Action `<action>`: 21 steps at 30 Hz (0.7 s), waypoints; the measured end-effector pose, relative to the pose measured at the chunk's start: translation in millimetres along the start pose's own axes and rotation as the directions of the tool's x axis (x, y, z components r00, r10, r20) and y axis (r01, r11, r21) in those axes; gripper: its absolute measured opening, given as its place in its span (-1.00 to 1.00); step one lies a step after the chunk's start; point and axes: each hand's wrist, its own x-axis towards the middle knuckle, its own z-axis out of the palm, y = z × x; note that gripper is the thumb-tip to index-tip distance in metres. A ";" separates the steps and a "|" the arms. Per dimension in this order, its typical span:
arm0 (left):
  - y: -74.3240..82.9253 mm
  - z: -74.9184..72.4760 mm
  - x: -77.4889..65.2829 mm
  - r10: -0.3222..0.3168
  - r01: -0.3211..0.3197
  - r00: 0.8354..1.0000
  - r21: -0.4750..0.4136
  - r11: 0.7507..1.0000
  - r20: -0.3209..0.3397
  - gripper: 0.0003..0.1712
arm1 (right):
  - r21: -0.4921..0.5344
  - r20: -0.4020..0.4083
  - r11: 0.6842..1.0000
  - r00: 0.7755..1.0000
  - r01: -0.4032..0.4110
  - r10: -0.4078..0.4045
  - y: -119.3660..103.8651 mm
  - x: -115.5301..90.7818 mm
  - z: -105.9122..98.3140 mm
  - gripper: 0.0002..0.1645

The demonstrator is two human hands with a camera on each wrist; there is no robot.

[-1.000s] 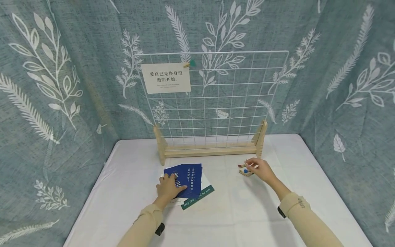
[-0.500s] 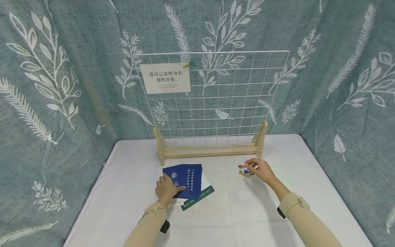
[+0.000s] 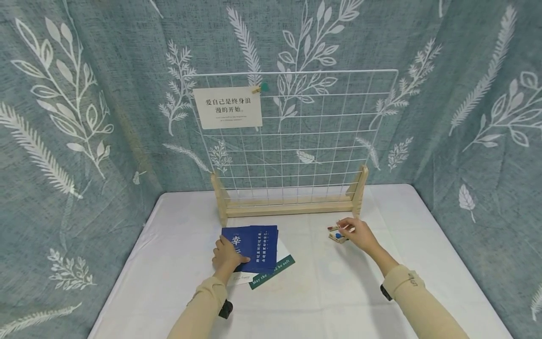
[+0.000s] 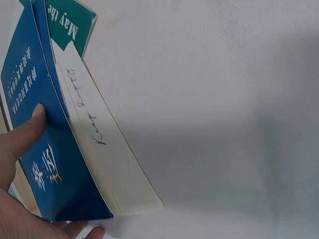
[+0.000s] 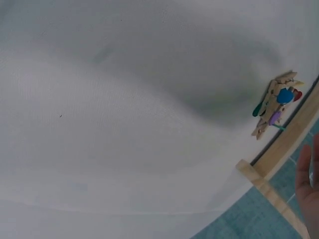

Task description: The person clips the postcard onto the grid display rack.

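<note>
My left hand (image 3: 226,256) grips the left edge of a blue card (image 4: 62,149) with white Chinese characters, thumb on its face and fingers underneath. This card overlaps another blue card (image 3: 264,247). From under them stick out a white card (image 4: 97,134) with handwritten-style script and a green strip card (image 3: 275,273) with white lettering. My right hand (image 3: 360,233) is bent over small wooden clothespins (image 5: 274,107) with coloured decorations, blue, red, purple and green among them. Its thumb and fingertips come close together there; whether they pinch a clothespin cannot be made out.
A white wire grid (image 3: 313,134) stands in a wooden base (image 3: 292,207) behind the cards. Near its upper left a white card (image 3: 226,110) hangs from a clothespin (image 3: 257,89) with a green decoration. A leaf-patterned curtain (image 3: 139,70) surrounds the white-covered table (image 3: 305,301).
My left hand has drawn the left blue card slightly leftward, fanning it from the other, and more of its writing shows. The right hand stays over the clothespins.
</note>
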 end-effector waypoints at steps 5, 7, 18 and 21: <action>1.9 0.5 2.0 0.001 -0.002 1.000 -0.014 1.000 -0.020 0.35 | -0.014 -0.001 1.000 1.000 -0.003 0.003 -0.3 -0.3 -0.2 -0.75; 2.5 1.2 2.2 0.016 -0.016 0.999 0.005 1.000 -0.039 0.35 | -0.009 -0.002 1.000 1.000 -0.002 0.002 -1.3 -1.0 -0.5 -0.75; 7.4 -0.9 1.1 0.101 -0.107 0.990 -0.052 0.993 -0.101 0.22 | 0.001 -0.006 1.000 1.000 -0.008 0.008 -1.5 -5.4 4.1 -0.74; 6.5 -4.6 2.5 0.120 -0.134 0.986 -0.120 0.984 -0.119 0.14 | -0.004 -0.014 1.000 1.000 -0.001 0.001 -2.2 -4.9 3.4 -0.74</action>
